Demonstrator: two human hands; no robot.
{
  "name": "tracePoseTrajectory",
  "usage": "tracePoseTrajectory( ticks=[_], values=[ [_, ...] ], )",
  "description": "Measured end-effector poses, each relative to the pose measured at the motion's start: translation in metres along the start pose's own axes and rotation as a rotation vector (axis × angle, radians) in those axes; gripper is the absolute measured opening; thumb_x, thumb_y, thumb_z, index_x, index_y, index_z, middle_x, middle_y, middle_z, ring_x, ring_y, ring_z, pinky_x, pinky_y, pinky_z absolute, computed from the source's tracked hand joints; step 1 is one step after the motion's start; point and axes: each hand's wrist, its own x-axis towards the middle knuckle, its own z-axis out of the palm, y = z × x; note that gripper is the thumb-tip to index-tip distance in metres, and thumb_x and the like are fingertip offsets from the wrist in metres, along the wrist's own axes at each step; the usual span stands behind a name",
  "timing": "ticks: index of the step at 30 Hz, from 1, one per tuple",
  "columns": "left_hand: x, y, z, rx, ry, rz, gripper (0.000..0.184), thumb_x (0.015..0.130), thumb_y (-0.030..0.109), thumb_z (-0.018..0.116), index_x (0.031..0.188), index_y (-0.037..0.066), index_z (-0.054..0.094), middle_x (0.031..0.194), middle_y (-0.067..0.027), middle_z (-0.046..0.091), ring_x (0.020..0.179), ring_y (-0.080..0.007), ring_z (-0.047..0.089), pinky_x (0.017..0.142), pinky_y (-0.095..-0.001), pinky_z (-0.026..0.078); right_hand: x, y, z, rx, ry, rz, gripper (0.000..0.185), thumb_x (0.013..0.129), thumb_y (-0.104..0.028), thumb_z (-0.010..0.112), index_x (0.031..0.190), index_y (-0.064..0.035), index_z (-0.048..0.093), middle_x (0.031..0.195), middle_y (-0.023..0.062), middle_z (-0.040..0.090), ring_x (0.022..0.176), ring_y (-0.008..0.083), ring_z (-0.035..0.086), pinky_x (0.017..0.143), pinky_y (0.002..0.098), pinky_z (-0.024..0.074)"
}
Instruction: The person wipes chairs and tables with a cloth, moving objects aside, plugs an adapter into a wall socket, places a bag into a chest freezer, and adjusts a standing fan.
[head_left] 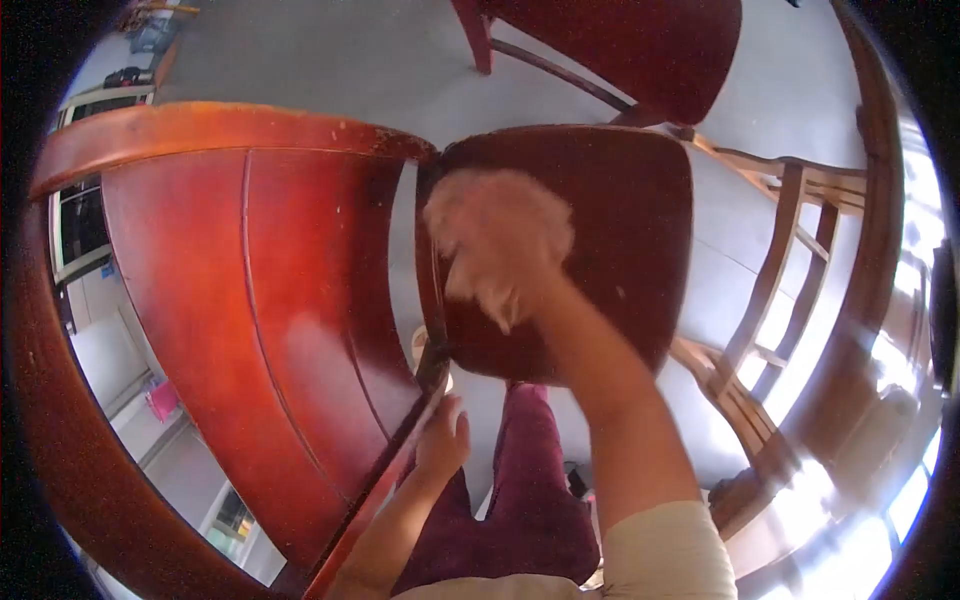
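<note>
A wooden chair stands before me, its reddish backrest (200, 300) on the left and its dark seat (620, 240) in the centre. Over the seat's left part, beside the backrest, my right hand (510, 225) is pressed on a pale, crumpled cloth (485, 290); both are blurred by motion. My left hand (443, 440) is at the near edge of the backrest, below the seat's near left corner. Its thumb points up and its other fingers are partly hidden behind the frame.
Another dark red chair (640, 50) stands beyond the seat. Lighter wooden chair frames (780, 290) are at the right, near a brown wooden edge (880, 200). A pink item (162, 400) shows at the far left. My legs are below the seat.
</note>
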Motion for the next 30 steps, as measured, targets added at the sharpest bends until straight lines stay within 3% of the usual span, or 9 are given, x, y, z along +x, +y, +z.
tracePoseTrajectory(
  ticks=[3,7,10,13,17,20,24,27,30],
  values=[
    [-0.002,-0.065,0.027,-0.080,0.061,0.022,0.035,0.093,0.021,0.056,0.122,0.003,0.052,0.124,-0.0160,0.054,0.120,-0.0268,0.048,0.103,-0.0348,0.034,0.033,0.044,-0.025,-0.152,0.239,0.210,0.035,0.084,-0.021,0.054,0.118,-0.0129,0.059,0.129,0.0106,0.053,0.122,0.0298,0.046,0.103,0.0429,0.0357],
    [-0.013,-0.021,0.010,-0.591,0.165,-0.372,0.053,0.094,0.034,0.054,0.134,0.002,0.044,0.138,-0.0131,0.044,0.130,-0.0232,0.037,0.109,-0.0342,0.026,0.023,-0.017,-0.029,-0.019,-0.082,0.567,0.040,0.081,-0.022,0.057,0.119,-0.0103,0.057,0.128,0.0116,0.052,0.122,0.0299,0.046,0.105,0.0457,0.0332],
    [0.001,0.024,-0.002,-0.960,0.182,-0.170,0.046,0.099,0.034,0.045,0.130,0.000,0.050,0.137,-0.0085,0.047,0.127,-0.0197,0.041,0.108,-0.0311,0.027,-0.057,-0.088,0.014,0.221,-0.171,0.111,0.041,0.081,-0.022,0.057,0.120,-0.0102,0.056,0.124,0.0120,0.054,0.119,0.0294,0.048,0.106,0.0444,0.0334],
    [-0.007,-0.011,0.006,-0.738,0.184,-0.220,0.045,0.096,0.029,0.053,0.133,0.002,0.048,0.138,-0.0116,0.044,0.127,-0.0214,0.040,0.107,-0.0325,0.031,-0.081,-0.100,0.022,0.362,-0.125,-0.367,0.041,0.081,-0.022,0.058,0.121,-0.0100,0.055,0.119,0.0125,0.056,0.115,0.0288,0.050,0.106,0.0430,0.0336],
    [-0.002,-0.008,0.003,-0.791,0.299,-0.286,0.044,0.093,0.027,0.058,0.127,-0.001,0.050,0.130,-0.0080,0.050,0.120,-0.0198,0.046,0.105,-0.0314,0.033,0.030,-0.060,-0.103,0.346,-0.321,0.025,0.030,0.080,-0.025,0.059,0.107,-0.0144,0.059,0.118,0.0059,0.057,0.119,0.0225,0.048,0.104,0.0407,0.0345],
    [-0.006,-0.052,0.022,-1.036,0.361,-0.268,0.045,0.091,0.022,0.061,0.129,0.001,0.048,0.129,-0.0083,0.050,0.119,-0.0199,0.046,0.104,-0.0310,0.033,0.046,0.017,-0.025,0.114,0.033,-0.105,0.037,0.081,-0.023,0.057,0.116,-0.0124,0.056,0.121,0.0068,0.056,0.118,0.0268,0.050,0.105,0.0418,0.0332],
    [-0.007,-0.046,0.017,-1.554,0.352,-0.331,0.046,0.090,0.020,0.063,0.130,0.003,0.047,0.128,-0.0084,0.050,0.120,-0.0200,0.046,0.105,-0.0317,0.032,0.050,0.035,-0.043,-0.007,0.212,0.274,0.033,0.080,-0.021,0.058,0.111,-0.0106,0.059,0.120,0.0091,0.057,0.119,0.0283,0.049,0.105,0.0423,0.0334],
    [-0.006,-0.042,0.020,-1.017,0.328,-0.431,0.046,0.090,0.021,0.063,0.129,0.003,0.048,0.127,-0.0084,0.051,0.120,-0.0199,0.046,0.106,-0.0323,0.030,0.044,0.024,-0.015,-0.044,0.291,0.387,0.034,0.081,-0.021,0.058,0.112,-0.0082,0.059,0.123,0.0108,0.056,0.122,0.0288,0.046,0.105,0.0420,0.0328],
    [-0.009,-0.048,0.018,-1.096,0.283,-0.268,0.046,0.090,0.022,0.063,0.128,0.002,0.048,0.125,-0.0082,0.052,0.118,-0.0197,0.046,0.105,-0.0331,0.032,0.031,-0.038,-0.001,0.175,0.078,0.279,0.038,0.082,-0.021,0.056,0.117,-0.0044,0.057,0.126,0.0124,0.055,0.124,0.0294,0.045,0.106,0.0418,0.0321]
  ],
)
